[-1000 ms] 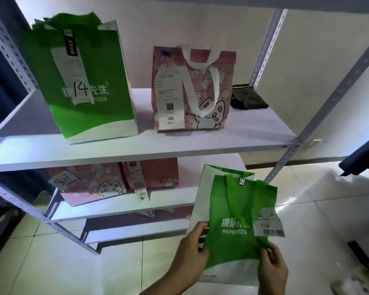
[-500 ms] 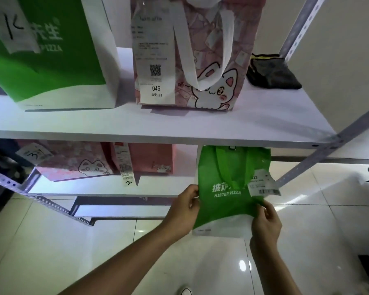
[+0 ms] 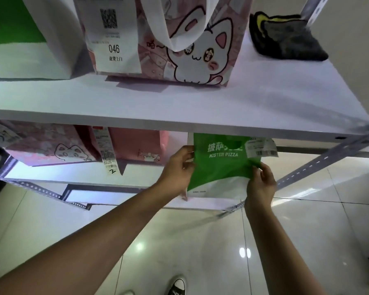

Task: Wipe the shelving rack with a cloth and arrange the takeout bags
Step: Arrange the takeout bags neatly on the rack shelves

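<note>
A small green and white pizza bag stands on the rack's lower shelf, its top hidden under the upper shelf. My left hand grips the bag's left edge and my right hand pinches its right edge. A pink cat bag with a 046 receipt and a large green bag stand on the upper shelf. A dark cloth lies at that shelf's back right. Two pink bags sit on the lower shelf to the left.
A perforated metal brace slants down just right of my right hand. A third shelf edge shows below the green bag. White floor tiles spread beneath, with my shoe at the bottom.
The small green bag has gone from in front of the rack into the lower shelf, right of the pink bags. Both hands moved up and forward with it, and the camera came closer.
</note>
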A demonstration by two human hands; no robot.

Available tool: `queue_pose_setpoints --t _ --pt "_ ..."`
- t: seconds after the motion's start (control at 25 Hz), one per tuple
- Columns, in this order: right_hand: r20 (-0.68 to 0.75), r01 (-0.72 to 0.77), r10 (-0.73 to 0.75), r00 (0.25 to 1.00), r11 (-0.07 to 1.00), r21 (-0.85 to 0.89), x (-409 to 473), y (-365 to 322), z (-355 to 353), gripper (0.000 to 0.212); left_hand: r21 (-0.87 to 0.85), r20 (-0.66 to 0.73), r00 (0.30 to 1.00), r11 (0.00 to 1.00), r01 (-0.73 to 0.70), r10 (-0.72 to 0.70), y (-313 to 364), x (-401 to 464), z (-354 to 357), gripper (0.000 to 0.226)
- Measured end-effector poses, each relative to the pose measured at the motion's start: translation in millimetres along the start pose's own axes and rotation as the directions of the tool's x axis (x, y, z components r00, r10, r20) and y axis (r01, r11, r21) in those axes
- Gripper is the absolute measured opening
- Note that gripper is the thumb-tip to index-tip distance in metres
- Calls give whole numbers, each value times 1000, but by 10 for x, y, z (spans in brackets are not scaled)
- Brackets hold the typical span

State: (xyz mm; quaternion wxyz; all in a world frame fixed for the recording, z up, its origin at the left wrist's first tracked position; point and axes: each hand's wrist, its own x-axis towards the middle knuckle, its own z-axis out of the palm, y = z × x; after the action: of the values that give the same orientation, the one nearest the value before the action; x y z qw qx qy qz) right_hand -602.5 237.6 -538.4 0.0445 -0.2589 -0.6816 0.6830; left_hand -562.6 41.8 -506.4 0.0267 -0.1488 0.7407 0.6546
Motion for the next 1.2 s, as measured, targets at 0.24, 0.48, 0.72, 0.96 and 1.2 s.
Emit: queue_pose_setpoints --t 0.24,0.48,0.72,0.96,1.2 --pt "62 81 -82 995 996 28 403 307 112 24 68 -102 990 994 -89 96 -283 316 68 29" --pt "68 82 -78 995 994 -65 378 770 23 15 -70 -233 970 996 59 -74 -860 203 142 11" --pt "67 202 -199 978 978 -46 495 870 163 16 -72 -233 972 997 4 -21 -956 404 158 10" --pt "29 216 -214 976 967 -132 432 938 84 16 -53 -232 972 997 -48 34 -1083 395 179 14" --pt "-146 83 -91 985 995 -58 102 1243 126 33 -16 -169 986 1000 -8 5 -1160 175 -208 31"
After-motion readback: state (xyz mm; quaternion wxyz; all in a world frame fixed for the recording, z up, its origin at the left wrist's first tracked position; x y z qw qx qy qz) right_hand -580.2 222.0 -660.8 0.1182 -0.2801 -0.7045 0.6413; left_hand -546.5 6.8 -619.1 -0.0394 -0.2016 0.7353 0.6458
